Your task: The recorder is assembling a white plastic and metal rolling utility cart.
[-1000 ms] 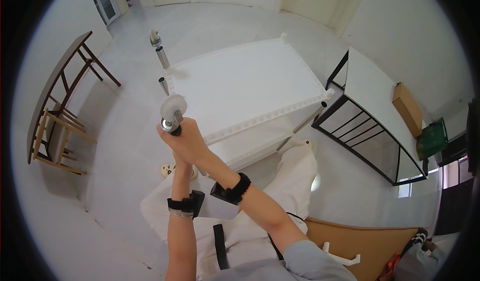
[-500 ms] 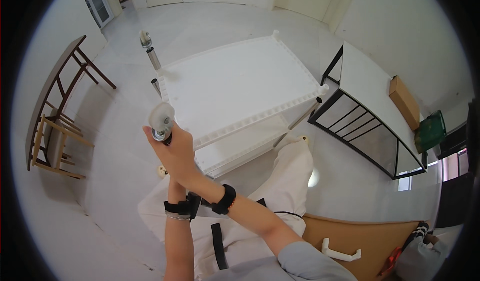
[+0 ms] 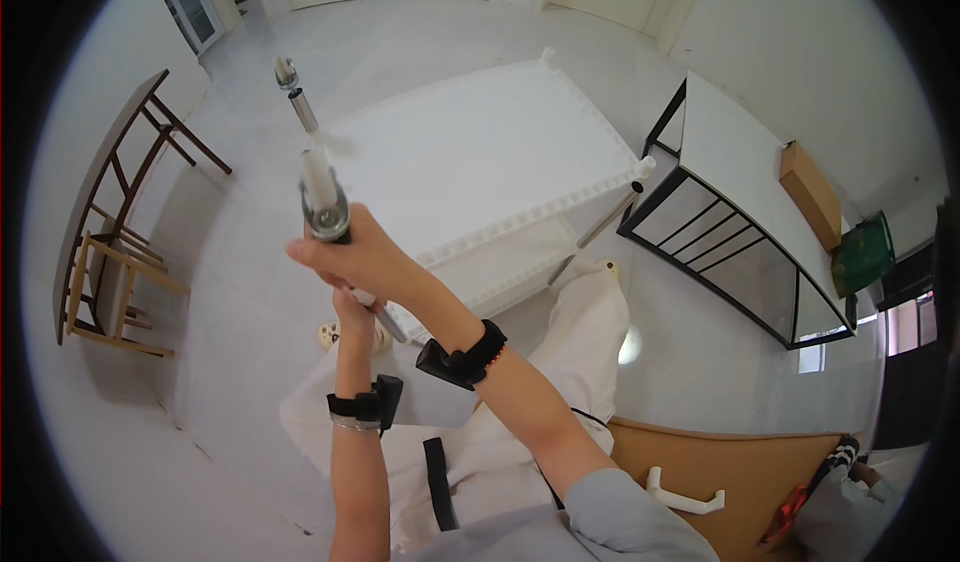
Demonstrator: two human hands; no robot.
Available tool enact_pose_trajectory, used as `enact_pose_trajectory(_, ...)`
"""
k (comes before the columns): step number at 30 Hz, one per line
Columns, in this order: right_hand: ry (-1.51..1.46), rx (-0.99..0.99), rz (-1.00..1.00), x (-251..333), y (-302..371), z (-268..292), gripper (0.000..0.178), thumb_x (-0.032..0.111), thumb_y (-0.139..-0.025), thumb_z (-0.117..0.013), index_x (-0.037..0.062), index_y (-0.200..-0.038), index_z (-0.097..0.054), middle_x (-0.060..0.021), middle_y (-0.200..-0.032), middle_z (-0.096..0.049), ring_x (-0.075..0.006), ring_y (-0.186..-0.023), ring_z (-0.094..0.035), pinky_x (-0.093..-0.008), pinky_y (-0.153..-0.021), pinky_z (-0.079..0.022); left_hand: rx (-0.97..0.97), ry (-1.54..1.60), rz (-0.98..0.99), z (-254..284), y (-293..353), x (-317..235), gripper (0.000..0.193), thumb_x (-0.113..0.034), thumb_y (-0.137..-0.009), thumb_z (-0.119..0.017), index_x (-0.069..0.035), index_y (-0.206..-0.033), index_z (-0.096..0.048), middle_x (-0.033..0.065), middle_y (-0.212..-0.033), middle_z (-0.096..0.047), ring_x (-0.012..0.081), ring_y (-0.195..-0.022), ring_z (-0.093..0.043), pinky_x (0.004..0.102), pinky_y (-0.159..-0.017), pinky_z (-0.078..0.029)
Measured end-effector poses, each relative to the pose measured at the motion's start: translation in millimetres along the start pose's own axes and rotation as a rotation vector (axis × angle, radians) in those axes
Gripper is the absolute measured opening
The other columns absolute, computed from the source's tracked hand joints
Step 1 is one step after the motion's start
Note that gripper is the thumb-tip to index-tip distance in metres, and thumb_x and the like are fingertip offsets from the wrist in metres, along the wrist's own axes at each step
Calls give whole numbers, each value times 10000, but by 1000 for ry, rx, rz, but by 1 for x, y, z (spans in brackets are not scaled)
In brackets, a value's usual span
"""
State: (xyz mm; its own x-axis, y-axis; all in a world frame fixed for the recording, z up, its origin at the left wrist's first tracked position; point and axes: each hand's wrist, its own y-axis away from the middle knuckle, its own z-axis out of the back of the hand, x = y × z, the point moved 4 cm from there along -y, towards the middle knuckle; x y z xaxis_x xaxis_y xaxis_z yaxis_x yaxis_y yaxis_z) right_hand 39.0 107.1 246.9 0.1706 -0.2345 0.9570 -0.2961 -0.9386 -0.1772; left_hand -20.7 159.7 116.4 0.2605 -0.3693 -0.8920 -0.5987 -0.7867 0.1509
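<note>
Swivel caster with off-white wheel and silver metal fork (image 3: 323, 197): before white rectangular plastic shelf unit (image 3: 460, 152), right hand's (image 3: 365, 255) fingers wrapped round its base. Left hand (image 3: 353, 314): below, against silver metal tube (image 3: 391, 326); finger closure cannot be told.

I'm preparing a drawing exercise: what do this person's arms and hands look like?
Left hand and right hand: ungloved. Left wrist: black strap, dark boxy unit, silvery bracelet. Right wrist: matching strap, black block, reddish beads. Right upper arm: short grey sleeve.
</note>
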Motion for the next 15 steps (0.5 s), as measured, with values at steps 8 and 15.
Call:
enact_pose_trajectory(8, 56, -450, 73, -5, 37, 28, 281, 226, -766, -646, 17, -616, -535, -6, -542, -517, -43, -499, -448, -236, -429, -365, 153, -20, -14, -7, 2, -8, 320, -380, -871, -366, -82, -884, -483, 7, -537, -481, 98, -341, -410, 207, -286, -256)
enact_pose_trajectory(15, 13, -588, 165, -12, 116, 89, 116, 82, -829, -483, 46, -731, -430, -34, -573, -444, -123, -535, -442, -244, -515, -369, 182, -171, 62, -14, 14, -25, 329, -368, -891, -368, -56, -892, -473, 30, -616, -497, 116, -493, -483, 227, -452, -394)
